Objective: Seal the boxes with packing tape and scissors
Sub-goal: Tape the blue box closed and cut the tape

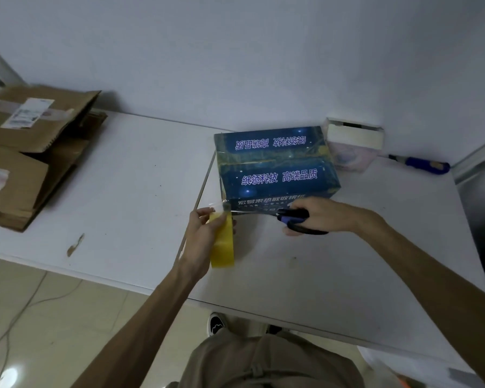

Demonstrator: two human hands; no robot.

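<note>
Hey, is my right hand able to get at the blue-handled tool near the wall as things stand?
Probably not yet: the right hand grips the scissors. The table right of the blue box looks bare up to the blue-handled tool.

Blue box (275, 163): printed cardboard, smooth, with a slight sheen; clear glossy tape film at its near left corner.
Tape roll (223, 245): translucent yellowish plastic, glossy.
Scissors (297, 219): smooth black and violet plastic handles.
Table (137, 177): white, smooth, matt; chipped at 8 o'clock, brown beneath.
Cardboard boxes (25, 152), 9 o'clock: brown, matt, ragged edges, paper labels, shiny clear tape.
Blue-handled tool (429, 165), 3 o'clock: plastic grip.
Trousers (263, 365): khaki cloth, matt.
Floor (39, 317), 7 o'clock: glossy tile.
</note>
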